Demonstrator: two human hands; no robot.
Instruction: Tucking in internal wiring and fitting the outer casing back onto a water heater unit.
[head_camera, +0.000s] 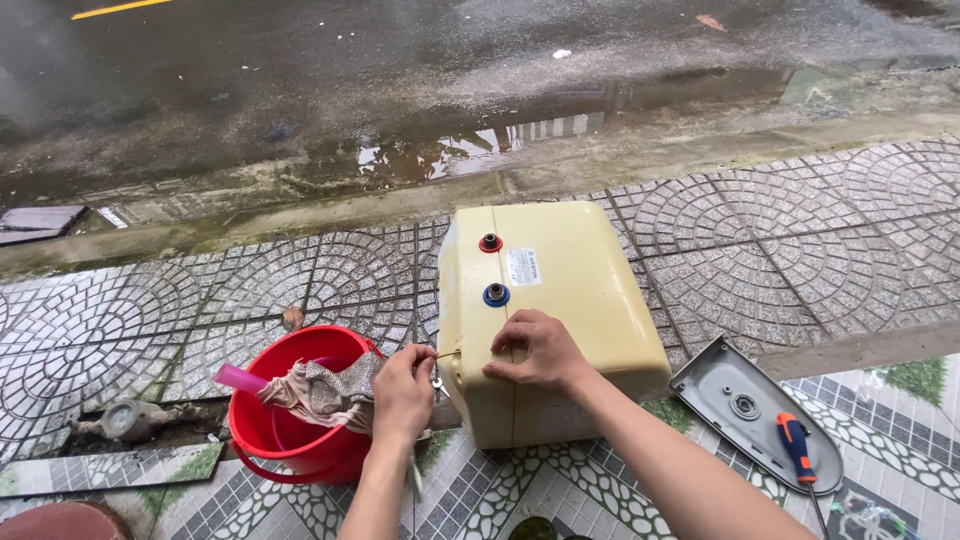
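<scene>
Cream-yellow boxy water heater (560, 300) is lying on the patterned paving tiles (800, 250) near the curb, w/ its long axis running away from the person toward the wet street (400, 80), near end at the edge of a step. The face w/ the 2 pipe ports is turned up: red-ringed port (490, 243) farther away, blue-ringed port (496, 295) closer, both pointing upward, white sticker just beside them. Right hand (540, 350) rests on top of the heater near the close end, fingers curled loosely & pressing down on the casing, not gripping anything. Left hand (402, 392) is at the heater's left side, fingers pinched shut on a thin tool (447, 354) whose tip touches the casing's left edge; can't tell exactly what kind of tool, it's mostly hidden in the fist. Just left of that hand there's a red bucket (290, 430) w/ a rag (325, 390) draped over the rim & a pink stick poking out. On the right, well apart from the hands, a grey plastic cover (740, 400) lies flat w/ an orange-handled screwdriver (797, 446) on it.
</scene>
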